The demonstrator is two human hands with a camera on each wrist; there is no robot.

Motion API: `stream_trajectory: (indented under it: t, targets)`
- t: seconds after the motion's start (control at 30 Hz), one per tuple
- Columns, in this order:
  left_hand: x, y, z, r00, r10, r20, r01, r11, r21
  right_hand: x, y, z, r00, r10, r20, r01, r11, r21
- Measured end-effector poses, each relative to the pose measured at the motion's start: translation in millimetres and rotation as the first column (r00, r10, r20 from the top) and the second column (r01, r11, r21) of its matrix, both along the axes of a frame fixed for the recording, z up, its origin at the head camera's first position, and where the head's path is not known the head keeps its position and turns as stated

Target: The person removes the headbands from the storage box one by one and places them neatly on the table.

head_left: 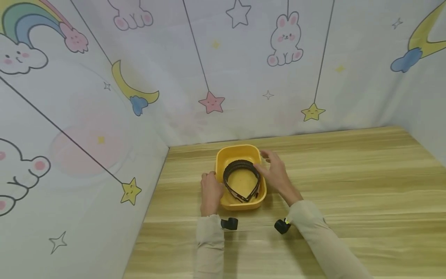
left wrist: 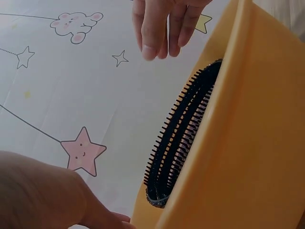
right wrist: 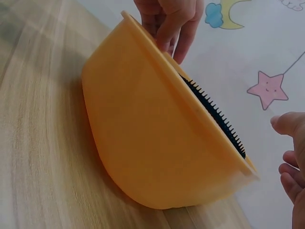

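Observation:
A yellow plastic basin (head_left: 240, 207) stands on the wooden table. Inside it lies a black toothed headband (head_left: 240, 164), curved end away from me and its tips near the front; the left wrist view shows rows of fine teeth on the headband (left wrist: 178, 133). My left hand (head_left: 211, 190) holds the basin's left rim, its fingers bent over the edge in the right wrist view. At the right side, my right hand (head_left: 277, 174) hovers by the rim with thumb and fingers spread. The right wrist view shows that right hand (right wrist: 293, 157) apart from the basin, holding nothing.
The wooden table (head_left: 348, 186) extends to the right of the basin. Behind and to the left hangs a white cloth (head_left: 244, 73) printed with rabbits, stars and moons. A small black wrist device (head_left: 230, 223) sits at the left cuff, another device (head_left: 282, 226) at the right.

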State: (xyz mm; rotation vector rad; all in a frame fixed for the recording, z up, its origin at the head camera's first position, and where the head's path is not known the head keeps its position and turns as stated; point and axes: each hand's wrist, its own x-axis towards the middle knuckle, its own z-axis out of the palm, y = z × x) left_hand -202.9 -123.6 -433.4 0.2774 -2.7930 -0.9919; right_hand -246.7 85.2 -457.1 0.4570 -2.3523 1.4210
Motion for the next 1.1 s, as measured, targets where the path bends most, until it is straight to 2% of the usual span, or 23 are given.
stream_trajectory:
  t: [0.5, 0.87, 1.1]
  targets:
    - [0.0, -1.0, 1.2, 1.0, 0.004, 0.016, -0.004, 1.0, 0.03, -15.9, -19.8, -0.2, 0.996, 0.058, 0.074, -0.065, 0.993, 0.101]
    - [-1.3, -1.9, 0.8, 0.999, 0.004, 0.034, -0.005, 1.0, 0.025, -19.6, -25.1, -2.6, 0.988, 0.068, 0.14, -0.09, 0.982, 0.165]
    - [-0.9, -0.4, 0.6, 1.0, 0.006, 0.028, -0.007, 1.0, 0.018, -21.0, -28.1, -5.5, 0.989, 0.07, 0.131, -0.095, 0.977, 0.19]
